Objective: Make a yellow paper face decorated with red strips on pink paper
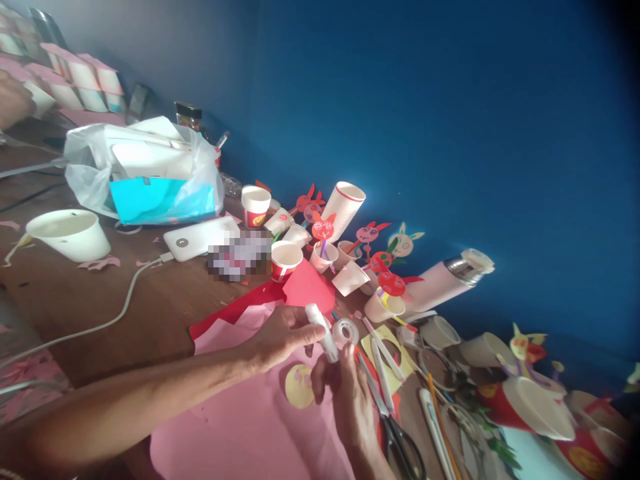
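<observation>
My left hand [287, 337] pinches a white tube that looks like a glue stick [323, 333], tilted over the pink paper. At the tube's lower end, my right hand [347, 400] has its fingers curled in; the thumb and fingertips meet that end. Beneath both hands spreads a large pink paper sheet [240, 413]. On it lies a round pale-yellow paper disc [299, 387] with small pink shapes on it, just left of my right thumb. A roll of clear tape [346, 331] is right behind the tube. Black-handled scissors [395, 433] lie beside my right wrist.
Paper cups with red rabbit-face cutouts [324, 228] stand along the blue wall. A tall ribbed cup [345, 207] and a pink thermos [440, 283] are behind. To the left are a white power bank [200, 238], its cable, a white bowl [70, 233] and a plastic bag [145, 173].
</observation>
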`<state>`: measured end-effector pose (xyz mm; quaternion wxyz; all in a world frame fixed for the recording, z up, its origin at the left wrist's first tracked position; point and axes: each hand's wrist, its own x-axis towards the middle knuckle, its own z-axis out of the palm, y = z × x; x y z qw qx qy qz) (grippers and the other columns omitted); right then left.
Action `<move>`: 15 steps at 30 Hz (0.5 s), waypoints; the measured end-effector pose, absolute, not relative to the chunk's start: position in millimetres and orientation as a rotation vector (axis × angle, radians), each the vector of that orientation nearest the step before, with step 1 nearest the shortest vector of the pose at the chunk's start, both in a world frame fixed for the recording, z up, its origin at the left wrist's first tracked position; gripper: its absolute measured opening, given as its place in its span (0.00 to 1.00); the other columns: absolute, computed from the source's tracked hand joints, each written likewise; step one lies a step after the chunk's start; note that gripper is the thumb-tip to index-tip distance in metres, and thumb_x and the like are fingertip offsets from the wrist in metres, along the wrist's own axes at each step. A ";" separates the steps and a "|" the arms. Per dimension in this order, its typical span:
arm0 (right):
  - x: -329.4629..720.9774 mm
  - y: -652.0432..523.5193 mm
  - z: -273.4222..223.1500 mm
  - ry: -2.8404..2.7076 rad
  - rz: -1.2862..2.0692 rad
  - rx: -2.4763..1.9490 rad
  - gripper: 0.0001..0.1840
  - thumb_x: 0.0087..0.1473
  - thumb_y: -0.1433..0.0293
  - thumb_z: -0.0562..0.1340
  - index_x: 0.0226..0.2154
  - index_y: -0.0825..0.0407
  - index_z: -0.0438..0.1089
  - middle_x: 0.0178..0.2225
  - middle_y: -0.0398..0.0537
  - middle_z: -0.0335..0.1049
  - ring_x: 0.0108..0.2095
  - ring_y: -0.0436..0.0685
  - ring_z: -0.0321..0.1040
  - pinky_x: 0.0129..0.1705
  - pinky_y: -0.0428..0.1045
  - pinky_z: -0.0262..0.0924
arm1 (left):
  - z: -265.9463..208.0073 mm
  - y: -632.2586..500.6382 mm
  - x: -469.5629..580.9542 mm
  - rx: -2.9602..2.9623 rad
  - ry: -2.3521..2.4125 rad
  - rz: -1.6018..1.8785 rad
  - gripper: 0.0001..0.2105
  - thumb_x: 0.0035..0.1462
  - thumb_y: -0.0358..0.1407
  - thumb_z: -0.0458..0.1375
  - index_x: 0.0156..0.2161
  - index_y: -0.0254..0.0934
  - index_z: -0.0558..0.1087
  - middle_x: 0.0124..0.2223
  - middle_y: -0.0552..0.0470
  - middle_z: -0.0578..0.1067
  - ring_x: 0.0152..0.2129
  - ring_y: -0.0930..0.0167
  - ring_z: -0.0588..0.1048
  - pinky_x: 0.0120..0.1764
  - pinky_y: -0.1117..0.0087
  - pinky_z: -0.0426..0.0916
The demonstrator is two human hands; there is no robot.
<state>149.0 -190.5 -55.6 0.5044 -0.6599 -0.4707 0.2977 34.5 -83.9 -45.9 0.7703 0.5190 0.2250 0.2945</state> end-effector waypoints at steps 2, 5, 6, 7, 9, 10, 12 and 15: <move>152.4 -190.0 -52.6 -1.099 0.703 -1.580 0.24 0.58 0.49 0.52 0.26 0.50 0.67 0.20 0.41 0.64 0.22 0.51 0.62 0.26 0.46 0.57 | -48.1 -82.8 35.0 1.123 0.501 0.650 0.16 0.49 0.43 0.64 0.33 0.29 0.74 0.26 0.51 0.72 0.21 0.75 0.68 0.27 0.73 0.63; 152.8 -189.6 -47.3 -1.007 0.705 -1.597 0.22 0.52 0.48 0.59 0.27 0.50 0.66 0.22 0.40 0.64 0.24 0.52 0.62 0.28 0.46 0.58 | -50.8 -82.5 36.1 1.136 0.509 0.654 0.16 0.49 0.43 0.64 0.33 0.29 0.74 0.26 0.51 0.72 0.21 0.75 0.68 0.27 0.74 0.63; 151.7 -189.5 -45.8 -0.968 0.730 -1.641 0.24 0.54 0.48 0.56 0.23 0.50 0.64 0.19 0.40 0.62 0.22 0.51 0.60 0.27 0.46 0.57 | -51.3 -83.0 36.4 1.138 0.493 0.647 0.16 0.49 0.43 0.64 0.33 0.29 0.74 0.26 0.51 0.72 0.21 0.75 0.68 0.27 0.74 0.64; 150.4 -189.5 -44.7 -0.934 0.767 -1.693 0.28 0.57 0.48 0.52 0.18 0.50 0.61 0.17 0.40 0.59 0.19 0.50 0.57 0.26 0.46 0.55 | -51.7 -83.6 36.7 1.136 0.471 0.640 0.16 0.49 0.44 0.64 0.33 0.29 0.74 0.26 0.51 0.72 0.21 0.74 0.69 0.27 0.73 0.64; 148.8 -189.4 -44.1 -0.888 0.841 -1.774 0.33 0.60 0.49 0.46 0.12 0.49 0.57 0.13 0.40 0.54 0.16 0.49 0.51 0.24 0.47 0.52 | -52.5 -84.7 37.2 1.141 0.452 0.631 0.17 0.49 0.44 0.65 0.33 0.28 0.75 0.26 0.50 0.73 0.22 0.74 0.69 0.28 0.73 0.65; 149.0 -189.3 -44.7 -0.880 0.858 -1.769 0.34 0.61 0.49 0.44 0.12 0.49 0.58 0.12 0.40 0.54 0.15 0.49 0.51 0.23 0.47 0.52 | -53.0 -84.9 37.5 1.144 0.457 0.633 0.17 0.49 0.44 0.64 0.34 0.28 0.75 0.26 0.50 0.73 0.22 0.74 0.69 0.28 0.73 0.65; 151.0 -188.9 -47.5 -0.895 0.855 -1.662 0.32 0.61 0.48 0.44 0.20 0.50 0.66 0.16 0.42 0.60 0.18 0.51 0.56 0.25 0.48 0.55 | -54.1 -84.6 38.4 1.144 0.478 0.645 0.16 0.49 0.43 0.64 0.35 0.29 0.75 0.27 0.50 0.74 0.22 0.74 0.69 0.28 0.73 0.65; 153.3 -188.1 -53.6 -0.894 0.795 -1.508 0.20 0.56 0.50 0.56 0.40 0.48 0.66 0.25 0.41 0.68 0.25 0.52 0.63 0.31 0.47 0.59 | -55.2 -83.1 39.5 1.127 0.495 0.657 0.16 0.50 0.42 0.64 0.36 0.29 0.75 0.27 0.51 0.73 0.22 0.75 0.69 0.27 0.74 0.65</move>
